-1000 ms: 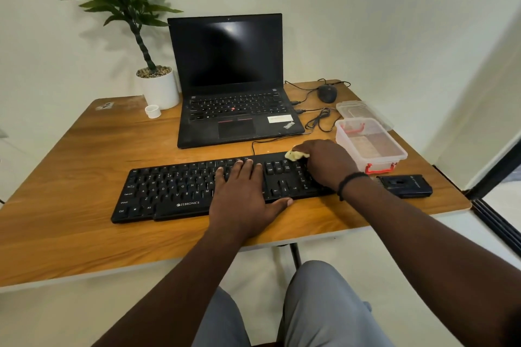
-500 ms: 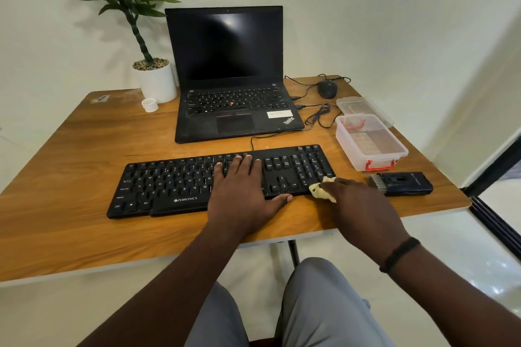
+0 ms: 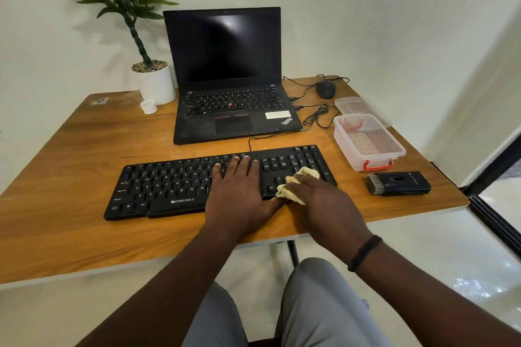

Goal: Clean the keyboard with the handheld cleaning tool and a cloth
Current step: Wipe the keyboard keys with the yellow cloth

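Note:
A black keyboard [image 3: 169,186] lies across the wooden table [image 3: 70,149] in front of me. My left hand [image 3: 239,194] rests flat on its middle keys, fingers straight. My right hand [image 3: 321,200] grips a bunched yellow cloth [image 3: 296,186] and presses it on the keyboard's right end, over the arrow and number keys. The dark handheld cleaning tool [image 3: 399,184], brush end to the left, lies on the table to the right of the keyboard, apart from both hands.
An open black laptop [image 3: 231,110] stands behind the keyboard. A clear plastic box [image 3: 369,144] with red clips and its lid [image 3: 363,107] sit at the right, a mouse [image 3: 326,89] with cables behind. A potted plant [image 3: 155,82] and small white cap [image 3: 148,106] stand back left.
My right hand with the cloth swept from the keyboard's far right edge down to its near right corner, then back up and left onto the keys. The left hand stayed in place.

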